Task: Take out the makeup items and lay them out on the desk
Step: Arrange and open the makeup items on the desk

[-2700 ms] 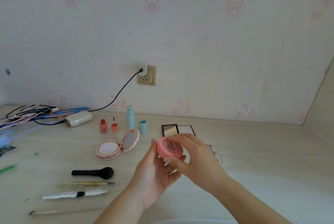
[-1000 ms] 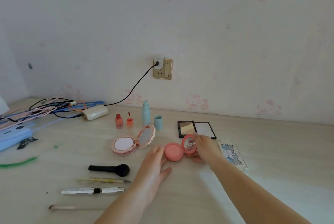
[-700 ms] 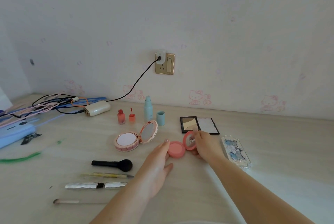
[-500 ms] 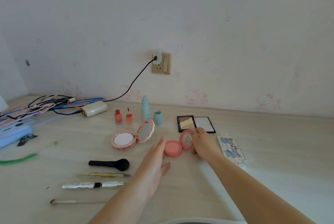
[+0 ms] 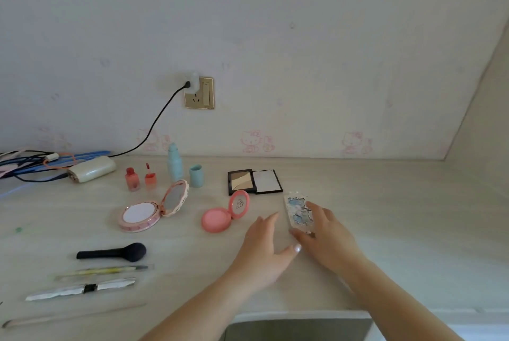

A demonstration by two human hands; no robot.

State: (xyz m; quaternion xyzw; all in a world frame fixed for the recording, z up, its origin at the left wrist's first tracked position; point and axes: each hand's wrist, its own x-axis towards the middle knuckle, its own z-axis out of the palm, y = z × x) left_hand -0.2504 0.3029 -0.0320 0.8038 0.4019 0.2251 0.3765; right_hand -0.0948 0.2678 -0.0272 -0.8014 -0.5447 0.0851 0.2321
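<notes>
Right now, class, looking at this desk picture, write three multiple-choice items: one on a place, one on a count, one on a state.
1. Where is the black brush?
A. In front of the pink mirror compact
B. Behind the black palette
C. On the wall socket

2. How many round compacts lie open on the desk?
A. One
B. Two
C. Four

3. What is the right hand doing?
A. Hanging idle
B. Gripping the clear blue-patterned case
C. Holding the brush

Answers: 1 A, it lies nearer the viewer; 2 B, the mirror compact and the coral blush compact; 3 B, thumb and fingers close round the case.
</notes>
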